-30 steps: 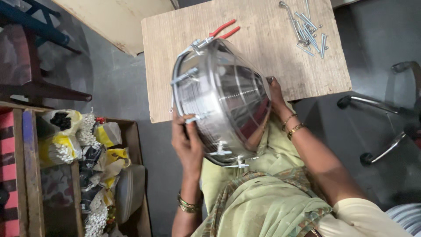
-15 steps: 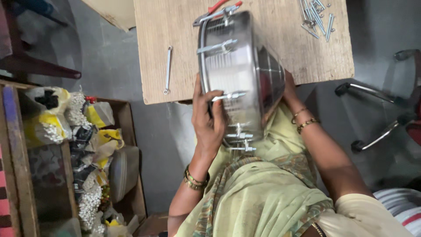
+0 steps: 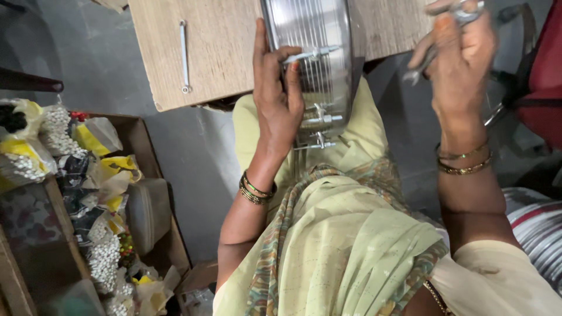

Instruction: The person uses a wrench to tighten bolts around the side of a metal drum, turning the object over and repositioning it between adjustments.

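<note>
Left hand (image 3: pixel 275 96) is flat against the side wall of a round steel housing (image 3: pixel 313 64): palm and fingers spread over the ribbed metal, thumb on the near side, fingertips up by a clip bracket on the rim. That is a pressing hold, not a closed fist. The housing stands on edge at the near edge of the counter (image 3: pixel 222 52), its lower part hanging off over the person's lap, with the hand on its left face.

Right hand (image 3: pixel 459 58) is raised to the right of the housing, clear of it and beyond the counter's right corner. Its fingers are curled shut around a small metal tool (image 3: pixel 462 14), possibly pliers; the exact kind cannot be told. A gap separates this hand from the housing.

A thin spanner (image 3: pixel 184 55) lies flat on the counter near its left edge, well apart from both hands.

On the floor to the left, a cardboard box (image 3: pixel 146 152) holds plastic bags of small parts (image 3: pixel 52 131), white and yellow. Bangles sit on both wrists. A dark chair frame (image 3: pixel 527 88) is at the far right.
</note>
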